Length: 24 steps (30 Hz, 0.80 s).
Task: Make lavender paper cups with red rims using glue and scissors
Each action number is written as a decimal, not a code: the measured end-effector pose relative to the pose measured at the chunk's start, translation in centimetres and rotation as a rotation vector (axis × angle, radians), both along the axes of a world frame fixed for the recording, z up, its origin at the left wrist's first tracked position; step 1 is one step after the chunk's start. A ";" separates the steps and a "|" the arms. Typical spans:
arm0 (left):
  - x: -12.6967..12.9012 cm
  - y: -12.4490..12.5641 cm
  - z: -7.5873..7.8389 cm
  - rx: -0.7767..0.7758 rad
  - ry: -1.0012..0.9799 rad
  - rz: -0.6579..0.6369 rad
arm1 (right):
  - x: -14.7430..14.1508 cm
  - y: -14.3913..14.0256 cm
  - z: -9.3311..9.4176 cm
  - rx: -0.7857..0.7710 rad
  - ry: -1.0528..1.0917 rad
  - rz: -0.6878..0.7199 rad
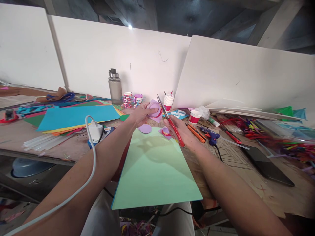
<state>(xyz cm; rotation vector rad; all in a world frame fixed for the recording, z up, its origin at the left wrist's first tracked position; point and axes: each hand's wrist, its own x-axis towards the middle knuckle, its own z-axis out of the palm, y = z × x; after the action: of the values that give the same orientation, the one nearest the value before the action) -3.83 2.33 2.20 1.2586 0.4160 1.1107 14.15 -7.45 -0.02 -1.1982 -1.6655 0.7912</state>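
My left hand [141,114] is closed on a purple paper piece [154,110], with a round, red-edged part pressed against it under the thumb. In my right hand [180,127] is a pair of scissors [175,128] with red handles, its blades pointing up and away, right beside the purple paper. Below both hands lies a light green paper sheet [157,170]. On its far edge rest a purple paper disc [145,128] and a second purple piece [166,131] with a red ring on it.
A grey water bottle [115,87] stands at the back near small decorated stacks [128,99]. Coloured paper sheets [78,116] and a white charger [95,131] lie left. Orange cutters [195,132], a blue glue gun [211,136], a paper cup [195,117] and a black phone [267,165] lie right.
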 end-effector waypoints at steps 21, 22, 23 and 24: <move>-0.2 0.3 0.0 -0.087 0.020 0.052 | -0.1 -0.4 0.5 -0.115 0.082 0.025; 0.1 0.2 -0.1 -0.106 -0.011 0.093 | -0.2 -0.4 0.4 -0.118 0.110 0.011; 0.5 0.0 -0.2 -0.130 -0.037 0.140 | -0.3 -0.3 0.3 -0.116 0.131 0.002; 0.8 -0.1 -0.3 -0.162 -0.061 0.170 | -0.3 -0.3 0.2 -0.106 0.145 -0.008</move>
<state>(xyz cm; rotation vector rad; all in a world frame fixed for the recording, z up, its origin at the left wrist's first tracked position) -3.01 2.23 1.86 1.0598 0.5636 1.2303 13.83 -7.72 0.20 -1.1902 -1.5162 0.9493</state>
